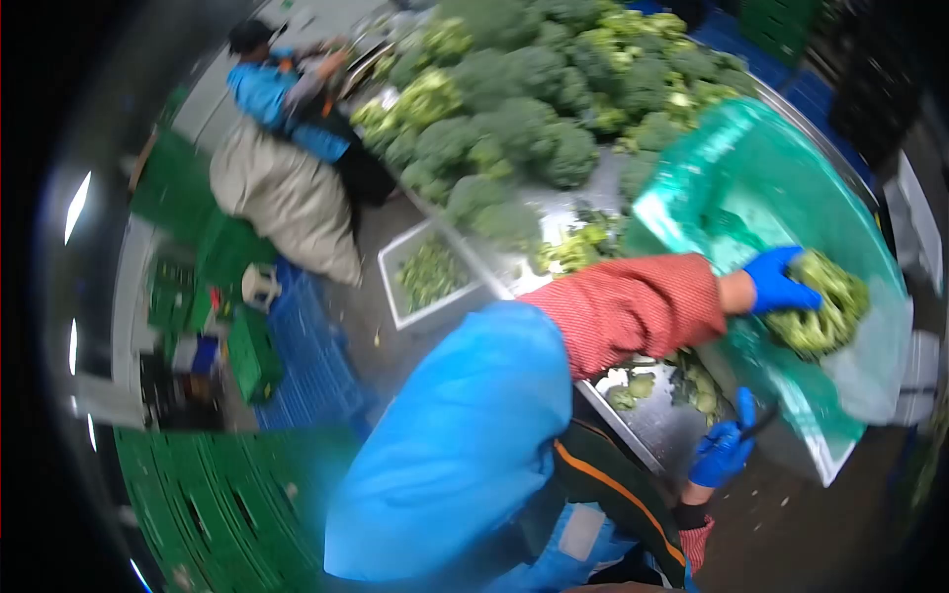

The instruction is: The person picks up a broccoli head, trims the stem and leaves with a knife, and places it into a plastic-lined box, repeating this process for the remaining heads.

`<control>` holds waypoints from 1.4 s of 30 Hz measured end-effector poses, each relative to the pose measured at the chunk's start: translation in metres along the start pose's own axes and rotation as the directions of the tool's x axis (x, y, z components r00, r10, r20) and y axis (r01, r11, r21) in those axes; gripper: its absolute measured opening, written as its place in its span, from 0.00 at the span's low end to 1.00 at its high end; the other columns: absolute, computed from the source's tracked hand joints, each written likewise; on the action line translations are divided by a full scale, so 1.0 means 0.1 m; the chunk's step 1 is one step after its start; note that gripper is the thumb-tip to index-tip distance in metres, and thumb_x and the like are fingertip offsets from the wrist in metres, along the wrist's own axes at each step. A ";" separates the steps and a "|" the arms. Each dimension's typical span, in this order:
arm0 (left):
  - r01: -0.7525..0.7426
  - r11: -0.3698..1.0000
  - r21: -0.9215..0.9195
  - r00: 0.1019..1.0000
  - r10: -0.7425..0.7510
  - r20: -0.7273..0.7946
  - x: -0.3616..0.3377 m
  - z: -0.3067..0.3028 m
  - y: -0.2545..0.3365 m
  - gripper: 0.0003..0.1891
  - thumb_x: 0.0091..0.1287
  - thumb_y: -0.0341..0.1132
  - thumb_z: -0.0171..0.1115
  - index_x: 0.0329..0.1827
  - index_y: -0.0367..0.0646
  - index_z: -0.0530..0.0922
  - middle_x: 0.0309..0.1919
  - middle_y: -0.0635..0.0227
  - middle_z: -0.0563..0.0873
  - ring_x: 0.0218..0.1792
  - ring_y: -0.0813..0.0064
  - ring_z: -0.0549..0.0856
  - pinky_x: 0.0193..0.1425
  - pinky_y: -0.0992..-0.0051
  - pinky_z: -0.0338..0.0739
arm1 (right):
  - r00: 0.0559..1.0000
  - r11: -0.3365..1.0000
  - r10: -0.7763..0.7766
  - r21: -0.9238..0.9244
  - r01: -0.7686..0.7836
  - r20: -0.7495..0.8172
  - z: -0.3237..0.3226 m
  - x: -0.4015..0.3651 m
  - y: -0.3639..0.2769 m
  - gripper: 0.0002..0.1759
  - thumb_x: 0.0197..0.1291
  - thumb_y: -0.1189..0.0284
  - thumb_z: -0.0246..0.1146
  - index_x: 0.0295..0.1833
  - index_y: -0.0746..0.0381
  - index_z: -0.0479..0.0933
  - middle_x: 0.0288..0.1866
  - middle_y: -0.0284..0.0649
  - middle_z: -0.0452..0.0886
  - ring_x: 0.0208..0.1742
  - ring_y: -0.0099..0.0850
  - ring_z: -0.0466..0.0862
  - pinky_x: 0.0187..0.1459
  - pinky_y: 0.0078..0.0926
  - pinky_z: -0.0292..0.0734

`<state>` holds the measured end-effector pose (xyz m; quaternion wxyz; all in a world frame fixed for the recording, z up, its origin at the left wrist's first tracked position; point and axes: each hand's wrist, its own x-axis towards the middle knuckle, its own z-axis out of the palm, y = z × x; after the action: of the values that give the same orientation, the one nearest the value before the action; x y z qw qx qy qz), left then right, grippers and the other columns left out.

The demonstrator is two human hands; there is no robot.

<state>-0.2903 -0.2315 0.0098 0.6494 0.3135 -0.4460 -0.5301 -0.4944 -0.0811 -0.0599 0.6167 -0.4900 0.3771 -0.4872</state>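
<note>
My left hand [783, 281], in a blue glove, is closed on a broccoli head [819, 306] whose pale cut stems face me. It holds the head over a white box lined with a green plastic bag [791, 168]. Lower down, my right hand [722, 453], also blue-gloved, is closed around what looks like a knife [763, 423], dark and blurred, with one finger stretched along it. Between my arm and the box's near side, trimmed broccoli pieces [697, 387] lie on the metal table [633, 430].
A big heap of broccoli [524, 99] covers the far part of the table. A white crate of green trimmings [427, 272] stands on the floor. Across the table's far left a co-worker [297, 99] stands near a large pale sack [282, 198]. Green crates [227, 504] are stacked at lower left.
</note>
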 end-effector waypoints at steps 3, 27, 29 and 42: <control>0.029 0.976 0.214 0.986 0.007 -0.167 -0.07 -0.07 0.11 0.30 0.46 0.44 0.79 0.50 0.39 0.78 0.40 0.62 0.85 0.42 0.72 0.83 0.47 0.70 0.79 | 0.980 0.957 -0.201 -0.215 0.193 -0.013 0.42 0.24 -0.31 0.35 0.67 0.54 0.56 0.69 0.69 0.64 0.22 0.27 0.65 0.18 0.14 0.62 0.16 0.12 0.56; -0.098 0.938 0.331 0.995 0.100 0.012 -0.03 -0.32 0.87 0.40 0.57 0.37 0.74 0.71 0.45 0.62 0.65 0.60 0.69 0.59 0.67 0.76 0.62 0.67 0.73 | 0.980 0.998 -0.057 -0.005 0.057 -0.193 0.43 1.53 -0.75 0.16 0.65 0.61 0.61 0.52 0.60 0.72 0.17 0.31 0.69 0.09 0.22 0.66 0.10 0.22 0.60; 0.152 0.988 0.026 0.965 -0.143 -0.220 -0.10 -0.25 0.93 0.34 0.65 0.48 0.64 0.71 0.47 0.63 0.65 0.59 0.71 0.60 0.65 0.76 0.65 0.60 0.72 | 0.981 0.990 -0.075 0.101 0.094 -0.177 0.42 1.52 -0.72 0.13 0.65 0.61 0.61 0.47 0.58 0.73 0.16 0.31 0.68 0.09 0.22 0.66 0.10 0.21 0.60; 0.411 0.865 -0.287 0.911 -0.400 0.100 -0.12 -0.86 0.50 0.29 0.70 0.46 0.56 0.71 0.45 0.62 0.65 0.56 0.72 0.65 0.55 0.73 0.68 0.45 0.67 | 0.992 0.979 0.115 0.174 -0.105 -0.052 0.73 1.50 -0.83 0.17 0.70 0.54 0.54 0.52 0.55 0.70 0.21 0.37 0.78 0.08 0.22 0.67 0.10 0.20 0.62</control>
<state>-0.1921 -0.2137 0.0164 0.5554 0.2871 -0.2960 -0.7222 -0.4088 -0.2130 0.0400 0.6706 -0.3983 0.3792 -0.4978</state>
